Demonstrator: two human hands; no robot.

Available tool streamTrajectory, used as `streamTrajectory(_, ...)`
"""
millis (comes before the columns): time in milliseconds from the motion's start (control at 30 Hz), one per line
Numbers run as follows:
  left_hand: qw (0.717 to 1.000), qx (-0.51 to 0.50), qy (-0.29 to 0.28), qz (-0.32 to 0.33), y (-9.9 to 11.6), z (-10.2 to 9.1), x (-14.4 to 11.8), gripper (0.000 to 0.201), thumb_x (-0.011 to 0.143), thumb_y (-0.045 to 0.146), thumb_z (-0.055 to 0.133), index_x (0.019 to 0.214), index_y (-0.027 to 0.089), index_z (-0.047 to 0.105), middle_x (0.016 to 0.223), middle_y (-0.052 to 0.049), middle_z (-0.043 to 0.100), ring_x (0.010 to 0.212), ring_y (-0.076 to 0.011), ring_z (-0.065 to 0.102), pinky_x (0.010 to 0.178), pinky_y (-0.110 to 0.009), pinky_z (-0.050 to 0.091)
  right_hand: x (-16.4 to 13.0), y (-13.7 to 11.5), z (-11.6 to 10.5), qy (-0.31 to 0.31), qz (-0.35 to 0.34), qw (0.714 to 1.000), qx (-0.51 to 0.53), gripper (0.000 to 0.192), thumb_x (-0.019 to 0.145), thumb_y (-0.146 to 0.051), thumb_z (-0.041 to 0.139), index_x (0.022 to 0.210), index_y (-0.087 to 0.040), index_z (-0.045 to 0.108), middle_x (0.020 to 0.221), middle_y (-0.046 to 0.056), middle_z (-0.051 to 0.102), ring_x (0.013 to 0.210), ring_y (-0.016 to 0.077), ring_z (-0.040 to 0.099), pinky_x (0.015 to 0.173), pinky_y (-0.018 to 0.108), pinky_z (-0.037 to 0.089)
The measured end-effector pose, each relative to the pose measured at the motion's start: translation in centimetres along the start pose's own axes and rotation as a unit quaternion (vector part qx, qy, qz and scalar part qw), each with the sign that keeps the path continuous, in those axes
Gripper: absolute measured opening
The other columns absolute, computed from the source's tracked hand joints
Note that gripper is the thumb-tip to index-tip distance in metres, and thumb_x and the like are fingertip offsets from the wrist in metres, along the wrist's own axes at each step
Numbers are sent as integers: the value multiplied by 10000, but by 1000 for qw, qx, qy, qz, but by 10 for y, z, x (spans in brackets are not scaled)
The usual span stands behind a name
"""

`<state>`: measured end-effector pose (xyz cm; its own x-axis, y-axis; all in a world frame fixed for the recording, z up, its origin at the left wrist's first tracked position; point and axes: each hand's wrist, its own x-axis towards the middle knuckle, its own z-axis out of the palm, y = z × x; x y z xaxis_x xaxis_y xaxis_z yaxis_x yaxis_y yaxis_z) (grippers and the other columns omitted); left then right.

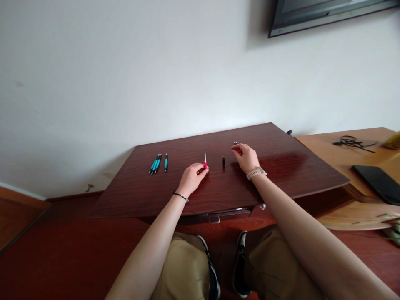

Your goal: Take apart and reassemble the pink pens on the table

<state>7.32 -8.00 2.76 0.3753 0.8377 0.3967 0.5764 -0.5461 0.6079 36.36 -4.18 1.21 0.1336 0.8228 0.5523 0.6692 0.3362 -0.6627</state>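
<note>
My left hand point(193, 177) is closed in a pinch on a pinkish-red pen barrel point(205, 165) with a thin white refill point(205, 156) standing up out of it. To its right a small black pen part point(223, 161) stands on the dark table. My right hand point(246, 157) hovers low over the tabletop, its fingers curved with a gap between thumb and forefinger. Just beyond those fingertips lie small black-and-silver pieces point(235, 143), partly hidden by the hand. Several turquoise-and-black pens point(155, 163) lie in a group at the left, and one more such pen point(166, 163) lies beside them.
The glossy reddish-brown table point(125, 196) stands against a white wall. Beside it on the right, a lighter wooden desk point(328, 154) bears a coiled black cable point(353, 142) and a flat black device point(376, 182). A screen point(328, 16) hangs above.
</note>
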Motion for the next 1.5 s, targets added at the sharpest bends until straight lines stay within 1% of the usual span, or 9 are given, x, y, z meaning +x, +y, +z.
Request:
streamTrajectory(167,1000,-12,-2,-12,-1,0,1,178,1013,340,666,1035,224,800,1068,-77,800,961,-227,743,846,-335,582,-1,-11,-5,40,2,998,47,205,977,-312,616,1077,-211,763,1074,115,775,918,249,717,887,400,592)
streamTrajectory(400,1000,-18,-6,-25,-2,1,3,157,998,334,692,1023,228,804,1082,-60,818,973,-236,755,868,-340,573,-1,-50,-8,98,5,971,217,240,967,-418,685,1072,-212,750,1030,90,790,921,224,739,875,385,608)
streamTrajectory(500,999,-22,-4,-26,-2,2,4,155,994,345,703,1013,230,807,1086,-57,822,968,-239,759,892,-349,574,1,-68,-2,91,17,945,313,294,941,-460,733,1115,-224,723,1065,96,786,973,228,748,900,397,620)
streamTrajectory(700,998,-40,0,-38,-4,3,3,139,983,332,721,1013,229,809,1077,-53,828,940,-223,758,867,-323,560,-1,-99,19,12,29,898,439,403,897,-472,811,1189,-239,660,1056,87,798,1064,232,766,988,417,616)
streamTrajectory(800,998,-39,0,-42,-6,5,2,140,984,327,717,1017,232,814,1062,-51,825,930,-218,749,850,-312,552,-2,-113,29,-15,27,895,445,430,889,-497,820,1189,-241,648,1061,89,807,1070,233,770,1009,419,612)
streamTrajectory(933,999,-25,-3,-38,-9,6,2,143,984,324,708,1016,238,818,1051,-54,818,932,-219,740,852,-309,556,-3,-125,36,-21,25,892,451,419,890,-489,820,1181,-241,649,1073,94,808,1064,233,775,1006,413,615)
streamTrajectory(1333,999,-14,2,-32,-8,8,3,134,983,321,700,1004,248,811,1034,-37,804,899,-198,718,825,-289,530,-3,-123,37,-8,14,901,433,356,900,-429,806,1161,-247,648,1030,77,804,1052,241,782,993,417,609)
streamTrajectory(1400,999,-14,2,-32,-9,8,2,134,983,323,700,1004,248,808,1033,-37,802,901,-198,716,833,-290,533,-3,-123,36,-13,8,906,423,345,905,-421,795,1164,-248,647,1033,76,805,1037,239,782,972,412,610)
streamTrajectory(1500,999,-17,2,-30,-9,8,2,135,985,324,698,1003,245,805,1038,-41,801,910,-199,718,849,-291,540,-5,-125,31,-19,-5,929,369,322,916,-414,768,1167,-247,656,1027,71,801,972,225,775,903,389,612)
